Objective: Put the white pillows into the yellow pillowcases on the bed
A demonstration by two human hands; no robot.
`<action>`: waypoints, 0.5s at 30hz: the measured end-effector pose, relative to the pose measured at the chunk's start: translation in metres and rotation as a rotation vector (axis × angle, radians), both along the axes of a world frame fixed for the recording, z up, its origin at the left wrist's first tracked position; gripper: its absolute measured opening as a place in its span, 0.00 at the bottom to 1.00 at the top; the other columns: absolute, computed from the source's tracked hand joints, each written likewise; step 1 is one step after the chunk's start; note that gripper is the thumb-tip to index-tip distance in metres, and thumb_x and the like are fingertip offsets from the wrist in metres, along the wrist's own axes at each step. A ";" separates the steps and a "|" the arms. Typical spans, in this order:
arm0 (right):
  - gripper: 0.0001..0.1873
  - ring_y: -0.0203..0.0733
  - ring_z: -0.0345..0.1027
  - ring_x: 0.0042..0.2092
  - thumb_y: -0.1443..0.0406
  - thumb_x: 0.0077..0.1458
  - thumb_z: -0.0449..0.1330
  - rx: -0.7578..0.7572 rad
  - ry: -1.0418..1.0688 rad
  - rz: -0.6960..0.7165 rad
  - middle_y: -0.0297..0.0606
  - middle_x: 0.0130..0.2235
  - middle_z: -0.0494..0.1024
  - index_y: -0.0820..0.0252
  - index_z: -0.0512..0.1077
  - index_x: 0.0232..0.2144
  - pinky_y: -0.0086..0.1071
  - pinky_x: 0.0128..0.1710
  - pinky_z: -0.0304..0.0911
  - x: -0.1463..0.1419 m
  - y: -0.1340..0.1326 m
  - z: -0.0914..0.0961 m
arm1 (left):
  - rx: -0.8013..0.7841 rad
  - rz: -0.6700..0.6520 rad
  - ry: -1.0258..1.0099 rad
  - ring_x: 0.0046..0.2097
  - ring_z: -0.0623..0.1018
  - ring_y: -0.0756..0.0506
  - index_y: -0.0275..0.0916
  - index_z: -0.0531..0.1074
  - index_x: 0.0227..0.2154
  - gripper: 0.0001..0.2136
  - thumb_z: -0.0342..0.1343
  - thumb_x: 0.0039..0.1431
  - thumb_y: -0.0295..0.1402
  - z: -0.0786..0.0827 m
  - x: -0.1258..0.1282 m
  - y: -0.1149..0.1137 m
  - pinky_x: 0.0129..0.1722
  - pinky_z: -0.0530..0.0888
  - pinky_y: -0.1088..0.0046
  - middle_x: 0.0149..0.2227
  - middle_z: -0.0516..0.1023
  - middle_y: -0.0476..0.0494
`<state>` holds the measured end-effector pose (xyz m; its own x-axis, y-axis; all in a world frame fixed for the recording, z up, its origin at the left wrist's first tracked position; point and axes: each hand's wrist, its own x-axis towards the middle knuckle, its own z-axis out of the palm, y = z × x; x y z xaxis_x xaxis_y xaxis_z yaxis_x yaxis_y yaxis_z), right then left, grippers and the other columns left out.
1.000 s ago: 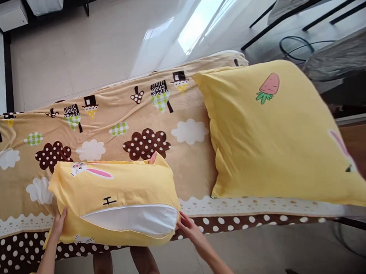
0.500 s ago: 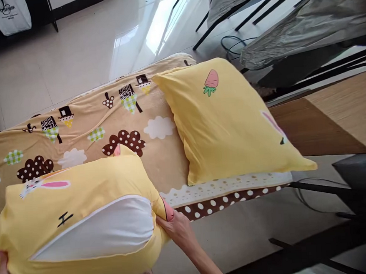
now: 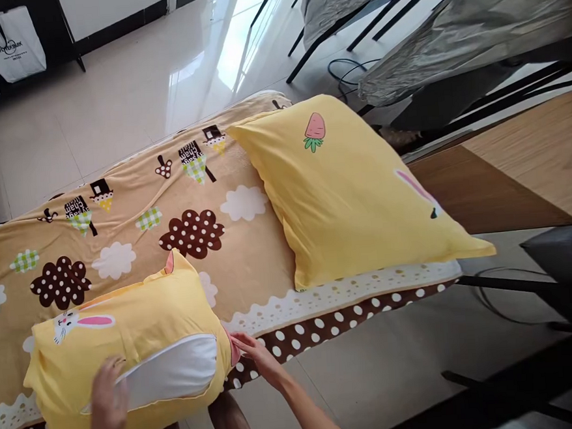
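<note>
A yellow pillow (image 3: 165,314) with rabbit prints lies at the near edge of the bed. Its pillowcase gapes along a long slit, and a white inner pillow (image 3: 179,372) shows through. My right hand (image 3: 261,360) pinches the case's pink-printed right corner between thumb and fingers. Over the left end of the slit hovers or rests my left hand (image 3: 108,403), smeared by motion; whether it grips the fabric cannot be made out. A second yellow pillow (image 3: 343,197), printed with a carrot, lies flat at the bed's right end.
A beige patterned blanket (image 3: 249,243) covers the narrow bed. Grey-covered furniture (image 3: 450,39) with black legs stands at the back right, near a coiled cable (image 3: 347,73). A wooden surface (image 3: 522,165) is to the right; a white bag (image 3: 10,51) is at upper left.
The pillow has come down onto the bed's near edge. My left hand has left its left end and moved right, toward the slit. My right hand stays at the right corner.
</note>
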<state>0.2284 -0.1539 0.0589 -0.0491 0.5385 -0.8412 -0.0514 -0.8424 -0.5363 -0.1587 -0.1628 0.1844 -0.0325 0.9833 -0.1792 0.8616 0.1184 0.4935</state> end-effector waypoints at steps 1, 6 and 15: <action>0.36 0.56 0.69 0.52 0.38 0.37 0.63 -0.016 0.045 -0.038 0.46 0.47 0.78 0.57 0.75 0.40 0.47 0.53 0.62 -0.010 0.002 -0.001 | -0.018 -0.161 -0.006 0.59 0.70 0.42 0.47 0.72 0.49 0.16 0.46 0.62 0.36 0.001 0.033 0.012 0.59 0.66 0.58 0.55 0.74 0.45; 0.40 0.54 0.71 0.51 0.40 0.34 0.67 -0.028 0.505 -0.006 0.48 0.47 0.78 0.57 0.73 0.45 0.46 0.55 0.61 -0.048 0.011 0.013 | -0.045 -0.557 0.117 0.67 0.56 0.35 0.45 0.51 0.66 0.35 0.55 0.56 0.42 0.001 0.126 0.070 0.61 0.57 0.50 0.68 0.54 0.37; 0.17 0.58 0.74 0.39 0.63 0.21 0.74 0.014 -0.133 0.436 0.39 0.23 0.76 0.58 0.73 0.18 0.48 0.43 0.66 0.019 0.061 0.026 | -0.025 -0.697 0.276 0.53 0.70 0.41 0.46 0.66 0.56 0.22 0.51 0.58 0.26 -0.028 0.076 0.049 0.50 0.65 0.62 0.52 0.73 0.40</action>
